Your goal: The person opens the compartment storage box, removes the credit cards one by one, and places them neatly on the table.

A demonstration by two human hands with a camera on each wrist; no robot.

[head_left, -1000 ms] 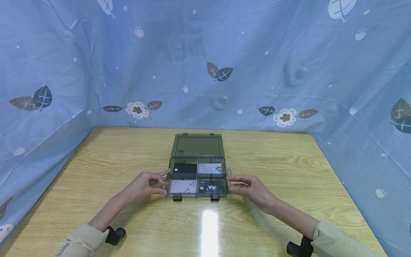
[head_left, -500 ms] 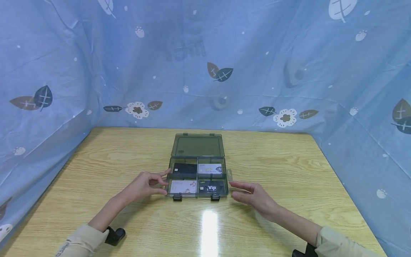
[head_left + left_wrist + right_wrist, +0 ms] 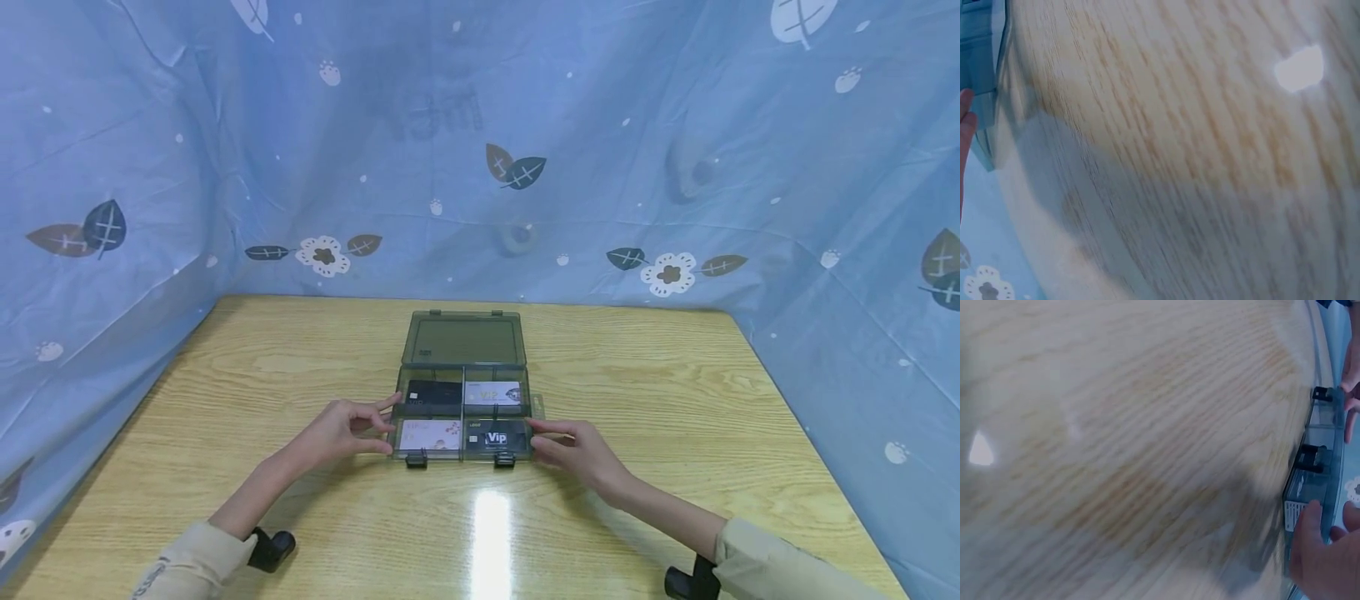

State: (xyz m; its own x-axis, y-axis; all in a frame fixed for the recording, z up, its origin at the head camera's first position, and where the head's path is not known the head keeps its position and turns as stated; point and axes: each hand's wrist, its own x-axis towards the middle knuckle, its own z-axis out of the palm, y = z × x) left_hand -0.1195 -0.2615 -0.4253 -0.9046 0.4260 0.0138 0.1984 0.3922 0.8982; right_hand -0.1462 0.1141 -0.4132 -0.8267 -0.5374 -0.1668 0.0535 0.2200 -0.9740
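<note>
A transparent dark-green plastic case [image 3: 461,455] lies on the table with its lid [image 3: 465,337] swung back. Inside, a divided tray shows a black card [image 3: 433,395] back left and a white VIP card [image 3: 491,393] back right. A pale patterned card [image 3: 431,434] sits front left, and a black Vip card [image 3: 497,437] front right. My left hand [image 3: 351,431] rests its fingertips and thumb against the case's left side. On the right side, my right hand [image 3: 581,454] touches the wall with its fingertips; in the right wrist view the thumb lies by a white label [image 3: 1294,515].
Two black latches [image 3: 504,459] stick out at the case's front edge, and a clear tab [image 3: 537,407] juts from its right side. Around it lies the wood-grain table [image 3: 300,517]. A blue patterned curtain [image 3: 585,100] hangs behind and at both sides.
My right hand drew slightly away from the case's right side, then came back to touch it. The left hand and the cards hold their places.
</note>
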